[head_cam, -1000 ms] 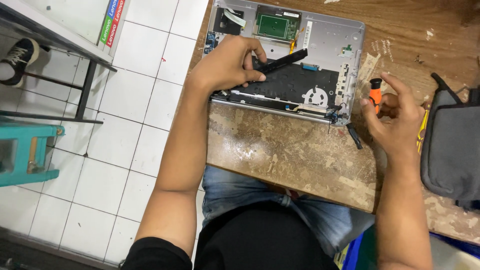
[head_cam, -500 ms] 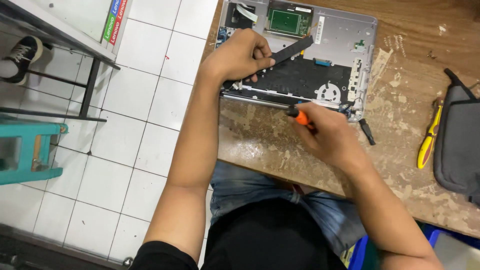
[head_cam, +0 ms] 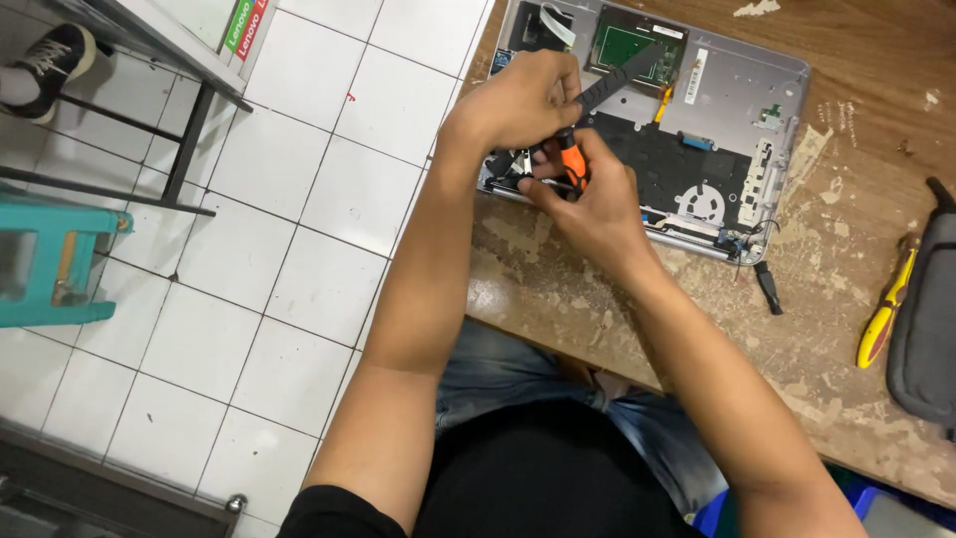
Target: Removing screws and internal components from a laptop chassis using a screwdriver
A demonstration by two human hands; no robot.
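Observation:
An opened silver laptop base (head_cam: 737, 90) lies on the worn wooden table (head_cam: 846, 349), its green board and black insides showing. My left hand (head_cam: 518, 100) rests on its near left corner and grips a long black tool (head_cam: 622, 75) that slants up to the right. Just below it, my right hand (head_cam: 588, 199) is closed around an orange-handled screwdriver (head_cam: 570, 159), whose tip points down at the laptop's left corner beside the left hand's fingers. The tip itself is hidden by the fingers.
A small black bit (head_cam: 769, 287) lies on the table below the laptop's right corner. A yellow-handled screwdriver (head_cam: 886, 309) and a grey pouch (head_cam: 931, 329) sit at the right edge. A teal stool (head_cam: 50, 259) and a metal table frame (head_cam: 159, 110) stand on the white tiled floor at left.
My right hand carried the orange screwdriver from the table's right side to the laptop's left corner, meeting the left hand. The left hand stayed on the black tool.

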